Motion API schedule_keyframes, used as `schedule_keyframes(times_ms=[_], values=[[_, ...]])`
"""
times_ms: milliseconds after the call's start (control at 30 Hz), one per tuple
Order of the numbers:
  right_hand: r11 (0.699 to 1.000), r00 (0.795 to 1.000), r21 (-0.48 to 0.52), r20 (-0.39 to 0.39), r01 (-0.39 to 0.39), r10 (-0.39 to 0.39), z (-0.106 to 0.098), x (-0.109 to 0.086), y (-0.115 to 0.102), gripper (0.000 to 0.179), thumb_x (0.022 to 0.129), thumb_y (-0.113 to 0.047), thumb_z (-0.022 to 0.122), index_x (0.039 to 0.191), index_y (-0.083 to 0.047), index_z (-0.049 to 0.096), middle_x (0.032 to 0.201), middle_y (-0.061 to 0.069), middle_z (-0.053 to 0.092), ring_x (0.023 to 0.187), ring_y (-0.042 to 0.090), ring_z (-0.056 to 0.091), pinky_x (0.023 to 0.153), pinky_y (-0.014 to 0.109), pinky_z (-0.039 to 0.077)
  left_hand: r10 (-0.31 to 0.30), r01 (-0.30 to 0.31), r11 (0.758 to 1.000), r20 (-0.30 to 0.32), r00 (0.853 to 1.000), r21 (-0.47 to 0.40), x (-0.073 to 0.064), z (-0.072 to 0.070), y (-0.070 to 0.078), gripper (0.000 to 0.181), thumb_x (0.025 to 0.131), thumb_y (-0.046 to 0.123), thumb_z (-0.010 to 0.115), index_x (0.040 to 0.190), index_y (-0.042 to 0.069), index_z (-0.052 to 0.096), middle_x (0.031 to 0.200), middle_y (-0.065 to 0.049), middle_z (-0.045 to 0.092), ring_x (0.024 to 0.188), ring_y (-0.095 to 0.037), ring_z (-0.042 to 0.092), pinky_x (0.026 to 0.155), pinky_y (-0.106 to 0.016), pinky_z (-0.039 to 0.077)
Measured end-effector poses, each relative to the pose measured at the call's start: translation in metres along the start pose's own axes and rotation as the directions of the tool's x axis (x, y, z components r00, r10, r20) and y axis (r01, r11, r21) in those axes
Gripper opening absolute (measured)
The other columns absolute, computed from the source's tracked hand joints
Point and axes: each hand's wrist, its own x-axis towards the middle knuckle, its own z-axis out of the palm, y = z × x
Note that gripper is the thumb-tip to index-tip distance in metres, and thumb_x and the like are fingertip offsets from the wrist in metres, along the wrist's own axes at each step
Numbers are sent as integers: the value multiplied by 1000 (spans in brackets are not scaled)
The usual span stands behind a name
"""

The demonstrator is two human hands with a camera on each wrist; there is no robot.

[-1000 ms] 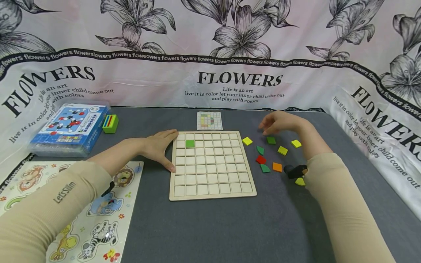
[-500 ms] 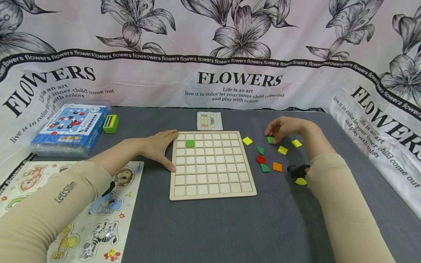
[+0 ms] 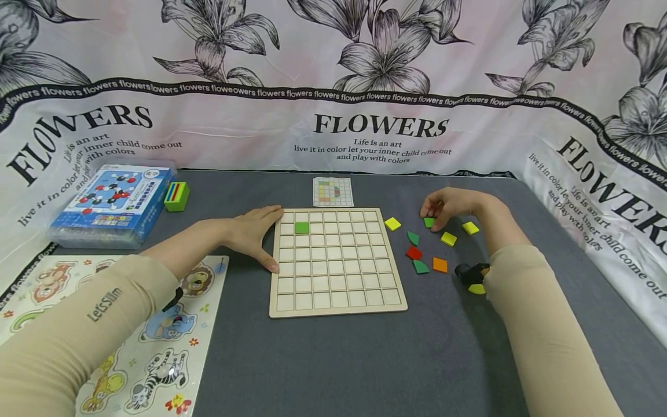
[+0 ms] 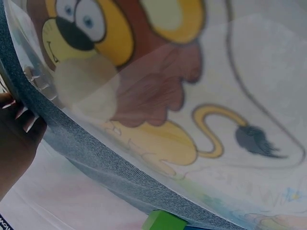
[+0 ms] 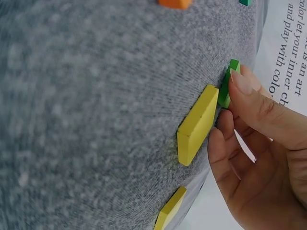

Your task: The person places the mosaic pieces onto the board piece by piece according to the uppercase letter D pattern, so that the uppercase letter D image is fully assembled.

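A wooden grid board (image 3: 339, 311) lies mid-table, with one green square tile (image 3: 301, 227) in its upper left part. My left hand (image 3: 251, 236) rests at the board's left edge, thumb and fingers spread along it. Right of the board, my right hand (image 3: 460, 204) pinches another green square tile (image 5: 230, 84) between thumb and fingers, close to the tabletop. A yellow square tile (image 5: 197, 124) lies just beside its fingertips in the right wrist view. Around it are an orange square (image 3: 440, 265), a red tile (image 3: 414, 253) and green curved-edge pieces (image 3: 420, 267).
A small pattern card (image 3: 333, 200) lies behind the board. At the left are an animal picture board (image 3: 205, 324), a blue-topped plastic box (image 3: 112, 197) and a green block (image 3: 177, 198) with coloured strips. A printed cloth (image 3: 234, 133) hangs along the back.
My right hand has come down and slightly right onto the green square tile, and its fingers have closed on it. The left hand stays at the board.
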Motion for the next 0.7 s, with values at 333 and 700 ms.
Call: schedule_keyframes(times_ms=[333, 700], values=[[998, 1000, -61, 1, 10, -10, 0, 2, -4, 33, 84, -7, 77, 112, 0, 61, 103, 8, 59, 95, 21, 52, 82, 30, 48, 2, -2, 1000, 3, 1000, 1, 1, 0, 0, 130, 71, 65, 78, 159, 1, 6, 167, -23, 1, 154, -46, 5, 123, -64, 16], [993, 994, -108, -98, -56, 45, 2, 3, -10, 25, 85, -8, 77, 104, -3, 63, 99, 10, 59, 91, 22, 53, 80, 33, 47, 8, -8, 1000, -5, 1000, 4, 1, 0, -1, 131, 71, 65, 79, 159, 2, 6, 167, -23, 2, 154, -46, 6, 122, -65, 17]])
